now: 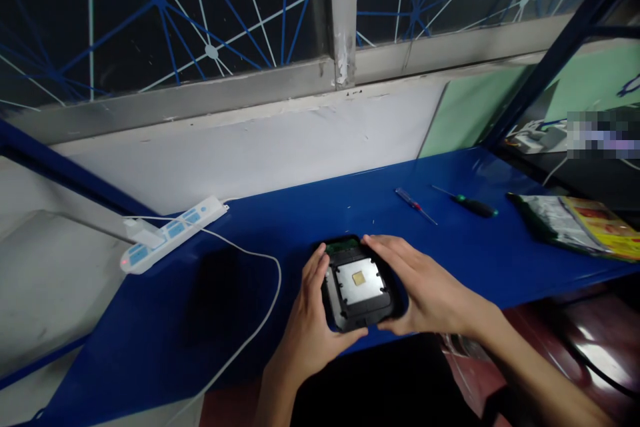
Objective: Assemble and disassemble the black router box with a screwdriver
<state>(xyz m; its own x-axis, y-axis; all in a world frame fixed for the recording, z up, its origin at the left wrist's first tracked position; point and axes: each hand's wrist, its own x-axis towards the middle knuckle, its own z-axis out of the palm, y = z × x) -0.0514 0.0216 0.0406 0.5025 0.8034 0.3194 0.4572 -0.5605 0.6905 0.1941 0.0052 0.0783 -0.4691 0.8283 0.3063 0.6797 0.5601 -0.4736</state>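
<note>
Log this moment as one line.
left hand: holding black device | right hand: holding its other side | silver plate: exposed | on blue table: power strip, clear screwdriver, dark screwdriver, packet

On the left we see a white power strip (197, 216) with a white cable (279, 270) curving beside it. To the right we find a glossy packet (575, 223), and behind, a dark window (115, 27) patterned with blue and white lines.

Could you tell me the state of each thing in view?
Black device: held, metal plate exposed
Left hand: gripping the device
Right hand: gripping the device
Power strip: red light on, plug inserted
White cable: slack, curved
Clear-handled screwdriver: lying down
Dark-handled screwdriver: lying down
Packet: lying flat; seal unclear
</note>
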